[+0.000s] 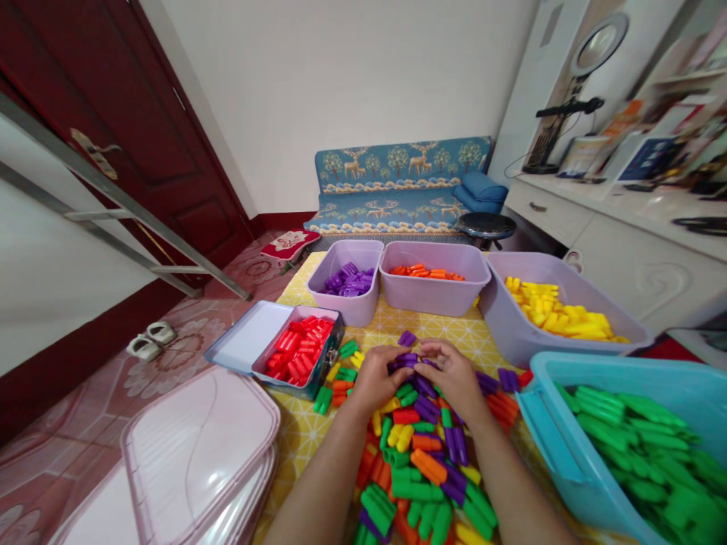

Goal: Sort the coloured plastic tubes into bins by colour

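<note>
Over a mixed pile of plastic building pieces [417, 473] in green, purple, orange, yellow and red, both my hands are close together. My left hand [375, 378] is closed, thumb and fingers pinching a purple plastic piece [404, 362]. Beside it, my right hand [454, 378] is curled with fingertips on purple plastic too; whether it is the same piece or an adjoining one I cannot tell. The pieces look like short ribbed tubes, some joined in pairs. Just beyond my fingers lies another loose purple piece [407, 338].
Lilac bins hold purple [366, 306], orange [437, 297] and yellow pieces [505, 333]. A turquoise bin [550, 446] at right holds green ones. Red pieces fill an open hinged box [329, 371]. Pale lids [193, 446] are stacked at left, near a metal ladder [136, 219].
</note>
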`<action>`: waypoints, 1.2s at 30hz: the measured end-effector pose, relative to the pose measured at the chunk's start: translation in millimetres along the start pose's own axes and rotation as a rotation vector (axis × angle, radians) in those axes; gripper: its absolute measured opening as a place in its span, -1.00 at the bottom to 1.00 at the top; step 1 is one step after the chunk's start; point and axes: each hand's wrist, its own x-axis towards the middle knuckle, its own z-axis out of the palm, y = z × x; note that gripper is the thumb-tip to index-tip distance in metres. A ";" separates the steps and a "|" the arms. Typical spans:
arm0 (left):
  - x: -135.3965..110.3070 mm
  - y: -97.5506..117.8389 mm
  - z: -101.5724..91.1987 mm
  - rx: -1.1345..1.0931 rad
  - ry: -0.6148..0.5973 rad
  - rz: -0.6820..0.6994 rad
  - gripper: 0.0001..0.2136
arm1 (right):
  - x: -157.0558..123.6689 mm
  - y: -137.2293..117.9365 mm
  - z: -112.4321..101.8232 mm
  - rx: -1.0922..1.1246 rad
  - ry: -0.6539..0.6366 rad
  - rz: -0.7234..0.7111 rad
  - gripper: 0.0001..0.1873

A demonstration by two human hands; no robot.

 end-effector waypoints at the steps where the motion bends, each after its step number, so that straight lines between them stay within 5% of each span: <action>1: 0.2 0.1 -0.1 -0.018 0.015 -0.021 -0.73 | 0.1 3.4 -0.9 -0.006 0.011 0.009 -0.76; 10: 5.0 0.9 -5.4 -0.392 0.365 -0.214 -0.74 | 1.8 11.5 -6.6 -0.256 -0.077 -0.016 -0.82; 19: 27.4 20.2 -49.1 -0.849 0.559 -0.225 -0.52 | 1.5 16.1 -5.7 -0.260 -0.081 -0.044 -0.84; 28: 57.1 34.0 -77.9 -0.786 0.412 -0.251 -0.26 | 3.7 13.9 -4.9 -0.270 -0.073 -0.027 -0.87; 31: 46.6 32.9 -59.4 -0.696 0.359 -0.206 -0.41 | 2.8 8.2 -4.4 -0.245 -0.038 -0.048 -0.86; 36: 18.5 26.7 -11.8 -0.522 0.079 -0.193 -0.62 | -1.3 -3.7 -5.0 -0.205 0.089 -0.077 -0.79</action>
